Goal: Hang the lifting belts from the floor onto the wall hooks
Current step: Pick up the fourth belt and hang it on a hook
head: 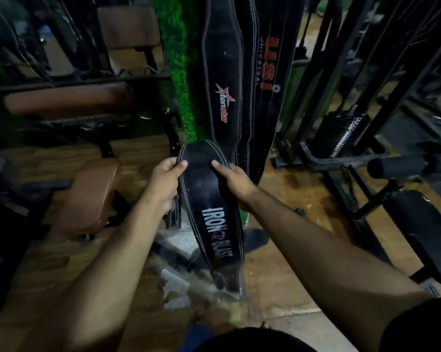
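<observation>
Both bare forearms reach out, left hand (164,180) and right hand (235,180) with fingers clamped on the edges of the wide black white-stitched leather belt (210,212), lifted above the floor (285,250) below two hanging black belts (223,72), looking stiff, weighty, best gripped by its edges.

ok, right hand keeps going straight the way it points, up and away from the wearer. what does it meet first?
Probably the hanging Tenstar belt. The right hand, its grip on the Iron Blast belt, points up toward that belt's lower end, with the USI belt just beside it. Depth is unclear from one view.
</observation>
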